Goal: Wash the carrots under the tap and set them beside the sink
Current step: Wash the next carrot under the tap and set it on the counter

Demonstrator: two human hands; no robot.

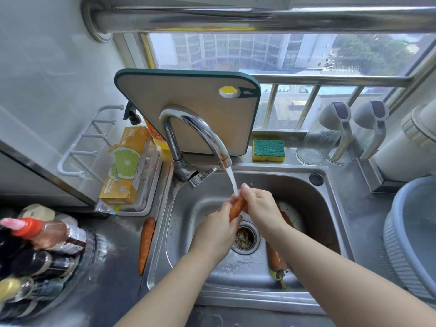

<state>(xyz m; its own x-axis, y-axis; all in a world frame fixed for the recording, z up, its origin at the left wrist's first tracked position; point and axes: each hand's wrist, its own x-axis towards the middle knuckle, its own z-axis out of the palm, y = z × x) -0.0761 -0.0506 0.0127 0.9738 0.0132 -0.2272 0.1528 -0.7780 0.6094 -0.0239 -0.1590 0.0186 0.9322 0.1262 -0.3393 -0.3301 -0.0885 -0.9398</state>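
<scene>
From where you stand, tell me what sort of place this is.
Most likely a home kitchen: a stainless steel sink with a curved chrome tap running, a yellow and green scouring sponge on the ledge, and a beige cutting board with a dark green rim propped behind the tap.

The sink [306,197] is brushed steel, dull and beaded with water; the tap [203,131] is mirror-bright chrome. The carrot [237,207] I hold looks wet and slick. The sponge [268,149] is yellow foam under coarse green scourer; the board [188,109] is matt, rimmed in smooth plastic.
</scene>
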